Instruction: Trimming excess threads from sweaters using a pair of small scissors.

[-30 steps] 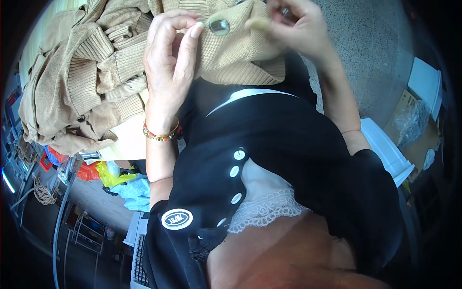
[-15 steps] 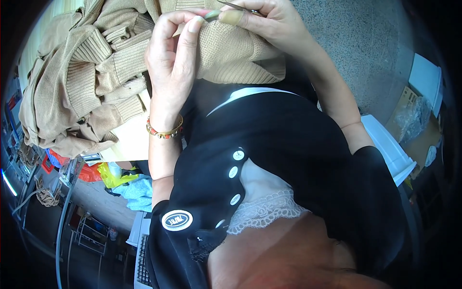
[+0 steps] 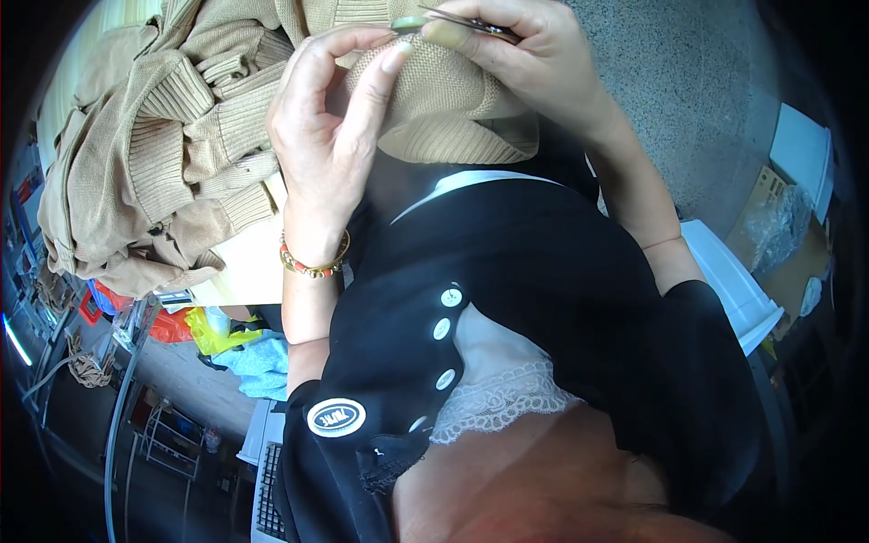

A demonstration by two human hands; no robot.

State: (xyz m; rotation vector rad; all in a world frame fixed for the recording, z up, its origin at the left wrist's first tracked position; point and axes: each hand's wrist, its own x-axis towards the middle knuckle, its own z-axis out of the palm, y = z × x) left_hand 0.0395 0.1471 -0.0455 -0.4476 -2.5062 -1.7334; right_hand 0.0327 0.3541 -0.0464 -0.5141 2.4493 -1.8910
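Observation:
A tan knitted garment piece [image 3: 434, 86] hangs below my hands at the top of the view, its ribbed band lowest. My left hand [image 3: 330, 127] pinches its upper edge between thumb and index finger. Close by, my right hand [image 3: 543, 59] holds a slim, pointed dark metal tool [image 3: 475, 24] that looks like thread snips, its tip pointing left. The right thumb has a yellowish covering and presses near the knit's edge. A small pale green piece [image 3: 409, 23] shows between the two hands; I cannot tell what it is.
A heap of tan knitwear [image 3: 136, 172] with ribbed bands lies on a pale tabletop [image 3: 244, 271] at the left. White plastic bins [image 3: 733, 281] stand at the right beside cardboard and clear plastic [image 3: 778, 226]. Coloured bags [image 3: 213, 330] and blue cloth [image 3: 258, 362] are at lower left.
My left hand has shifted slightly right and its thumb now lies lower against the knit's edge. My right hand has turned a little, showing more of the pointed tool.

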